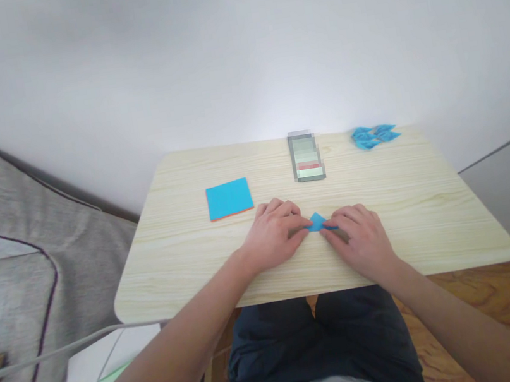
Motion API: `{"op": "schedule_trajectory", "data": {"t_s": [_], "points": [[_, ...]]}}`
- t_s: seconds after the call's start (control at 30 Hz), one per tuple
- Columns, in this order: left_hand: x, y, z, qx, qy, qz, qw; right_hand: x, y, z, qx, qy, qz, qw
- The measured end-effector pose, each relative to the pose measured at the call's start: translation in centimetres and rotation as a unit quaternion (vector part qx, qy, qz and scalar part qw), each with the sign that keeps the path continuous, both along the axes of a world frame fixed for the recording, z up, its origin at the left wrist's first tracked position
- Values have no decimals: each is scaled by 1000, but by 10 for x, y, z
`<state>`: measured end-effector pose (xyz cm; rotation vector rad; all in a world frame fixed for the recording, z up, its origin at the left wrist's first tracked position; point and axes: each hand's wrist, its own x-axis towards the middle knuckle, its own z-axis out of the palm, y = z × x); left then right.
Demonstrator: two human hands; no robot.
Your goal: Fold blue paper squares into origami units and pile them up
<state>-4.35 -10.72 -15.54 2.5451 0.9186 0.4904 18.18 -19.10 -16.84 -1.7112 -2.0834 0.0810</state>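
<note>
A small folded piece of blue origami paper (317, 220) lies near the front middle of the table, its peak pointing away from me. My left hand (276, 231) pinches its left corner between thumb and index finger. On the opposite side, the fingertips of my right hand (360, 238) close on the right corner. My fingers hide both ends of the paper. To the left, beyond my left hand, sits a stack of blue paper sheets (229, 198) with an orange edge along its front.
A pale wood-grain table (176, 241) stands against a white wall. Toward its back lies a phone (307, 156) with a blurred-out screen. Folded blue paper shapes (374, 136) rest at the back right. A grey sofa (84, 267) is on the left, with a white cable (77, 348) crossing before it.
</note>
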Motion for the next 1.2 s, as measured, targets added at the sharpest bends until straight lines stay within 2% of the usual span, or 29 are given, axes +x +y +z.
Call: {"op": "schedule_trajectory", "data": {"t_s": [0.23, 0.6, 0.7, 0.87, 1.03, 1.13, 1.2], "points": [[7, -4, 5, 10, -6, 0, 1000, 5, 14, -7, 4, 22, 25, 999], [18, -3, 2, -17, -24, 78, 997, 5, 26, -9, -4, 89, 15, 996], [20, 0, 2, -44, -25, 92, 995, 7, 28, -13, 11, 101, 28, 994], [26, 11, 6, -149, -66, 101, 981, 11, 33, -10, 31, 80, 74, 993], [29, 27, 20, -216, -92, 100, 967, 14, 48, 1, 62, 50, 113, 990], [29, 40, 36, -218, -163, 103, 957, 16, 65, 14, 87, 121, 111, 983], [32, 51, 48, -194, -222, 94, 951, 17, 79, 26, 97, 198, 95, 971]]}}
